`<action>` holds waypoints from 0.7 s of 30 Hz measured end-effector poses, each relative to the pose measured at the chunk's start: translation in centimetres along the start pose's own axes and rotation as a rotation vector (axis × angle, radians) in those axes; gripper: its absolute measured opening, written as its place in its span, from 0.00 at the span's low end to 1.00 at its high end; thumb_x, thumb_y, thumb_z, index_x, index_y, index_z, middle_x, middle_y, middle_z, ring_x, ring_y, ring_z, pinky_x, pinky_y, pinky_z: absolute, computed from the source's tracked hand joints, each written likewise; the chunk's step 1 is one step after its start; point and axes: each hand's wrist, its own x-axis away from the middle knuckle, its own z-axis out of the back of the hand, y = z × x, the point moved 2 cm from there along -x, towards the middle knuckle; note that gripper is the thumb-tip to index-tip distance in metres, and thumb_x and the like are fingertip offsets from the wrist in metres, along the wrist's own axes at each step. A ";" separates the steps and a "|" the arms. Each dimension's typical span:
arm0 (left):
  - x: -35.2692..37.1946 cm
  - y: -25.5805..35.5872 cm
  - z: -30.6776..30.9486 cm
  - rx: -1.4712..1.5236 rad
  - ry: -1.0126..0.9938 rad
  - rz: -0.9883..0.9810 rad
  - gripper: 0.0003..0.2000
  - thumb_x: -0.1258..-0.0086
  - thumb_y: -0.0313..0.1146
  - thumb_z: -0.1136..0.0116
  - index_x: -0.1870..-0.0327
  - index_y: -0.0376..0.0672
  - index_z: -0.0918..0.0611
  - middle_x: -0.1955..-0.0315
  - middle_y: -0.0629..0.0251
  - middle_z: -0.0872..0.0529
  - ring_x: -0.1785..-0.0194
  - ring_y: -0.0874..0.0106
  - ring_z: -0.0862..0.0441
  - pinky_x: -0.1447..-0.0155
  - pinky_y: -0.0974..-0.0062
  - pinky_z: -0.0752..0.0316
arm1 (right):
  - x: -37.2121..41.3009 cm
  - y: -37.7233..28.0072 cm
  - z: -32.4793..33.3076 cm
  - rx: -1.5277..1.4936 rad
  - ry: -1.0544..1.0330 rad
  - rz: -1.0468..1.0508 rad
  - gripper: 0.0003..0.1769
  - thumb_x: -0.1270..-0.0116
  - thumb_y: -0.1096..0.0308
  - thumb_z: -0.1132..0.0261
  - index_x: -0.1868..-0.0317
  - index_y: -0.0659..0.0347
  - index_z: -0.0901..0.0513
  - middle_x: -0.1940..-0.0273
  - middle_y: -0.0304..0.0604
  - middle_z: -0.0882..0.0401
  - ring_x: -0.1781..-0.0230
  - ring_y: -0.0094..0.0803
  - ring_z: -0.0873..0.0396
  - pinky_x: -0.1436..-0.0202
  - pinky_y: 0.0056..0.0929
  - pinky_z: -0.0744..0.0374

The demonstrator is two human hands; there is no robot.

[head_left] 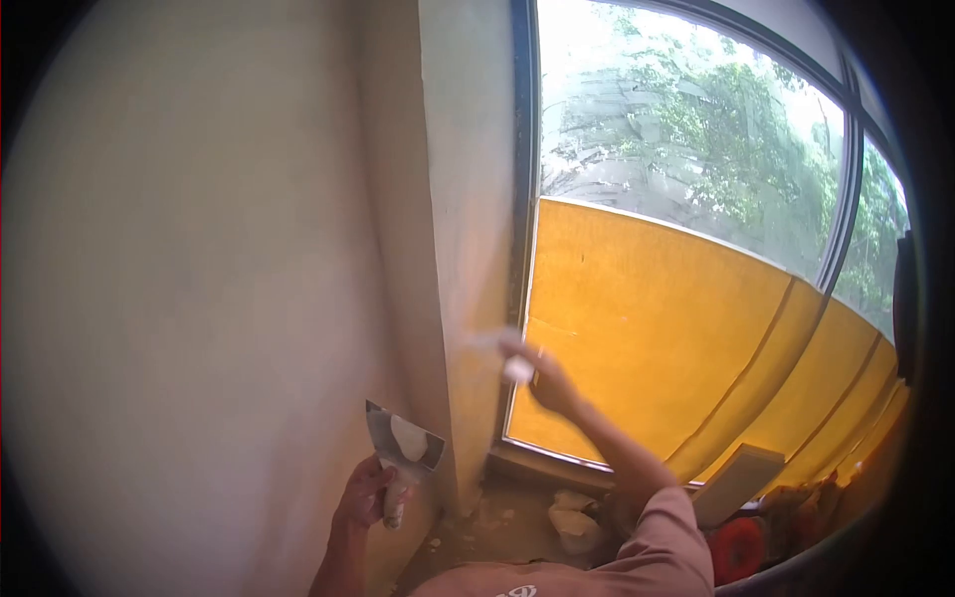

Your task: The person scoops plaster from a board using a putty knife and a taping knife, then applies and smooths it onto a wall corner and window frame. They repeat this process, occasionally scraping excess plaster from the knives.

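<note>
My left hand [368,493] is closed around the pale handle of a wide putty knife [430,450], blade upward, in front of the wall's lower part. A lump of white putty [407,436] sits on that metal blade. My right hand [538,378] reaches forward beside the window frame, its fingers wrapped around a second putty knife [516,370] with a whitish handle. Motion smears this tool; its thin blade points left and overlaps the narrow wall return [470,289] in this view.
A broad plastered wall [199,249] fills the left side. To the right stands a dark-framed window [686,109], yellow sheeting [647,318] across its lower part. Low down lie a crumpled pale bag [575,524], a leaning board [741,483] and a round red object [734,549].
</note>
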 end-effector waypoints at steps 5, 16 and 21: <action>2.7 -0.8 1.5 -0.008 0.017 -0.030 0.17 0.28 0.34 0.36 0.44 0.36 0.22 0.59 0.58 0.16 0.68 0.69 0.21 0.68 0.71 0.26 | -22.7 -4.1 12.6 0.293 0.433 0.413 0.32 0.34 0.83 0.41 0.30 0.53 0.27 0.34 0.51 0.23 0.36 0.49 0.22 0.33 0.44 0.22; 10.9 -5.5 5.6 0.061 0.330 -0.059 0.17 0.28 0.32 0.38 0.42 0.34 0.24 0.56 0.53 0.17 0.62 0.68 0.21 0.66 0.71 0.27 | -42.5 -10.1 16.5 0.221 0.536 0.469 0.35 0.38 0.85 0.47 0.31 0.46 0.24 0.36 0.48 0.21 0.36 0.52 0.25 0.32 0.48 0.26; 13.0 -6.4 6.1 0.068 0.454 -0.085 0.15 0.28 0.31 0.39 0.44 0.34 0.23 0.56 0.52 0.16 0.61 0.68 0.21 0.66 0.70 0.27 | -31.8 -2.7 7.3 0.203 0.491 0.620 0.45 0.48 0.91 0.49 0.30 0.47 0.25 0.26 0.43 0.31 0.27 0.51 0.34 0.26 0.50 0.33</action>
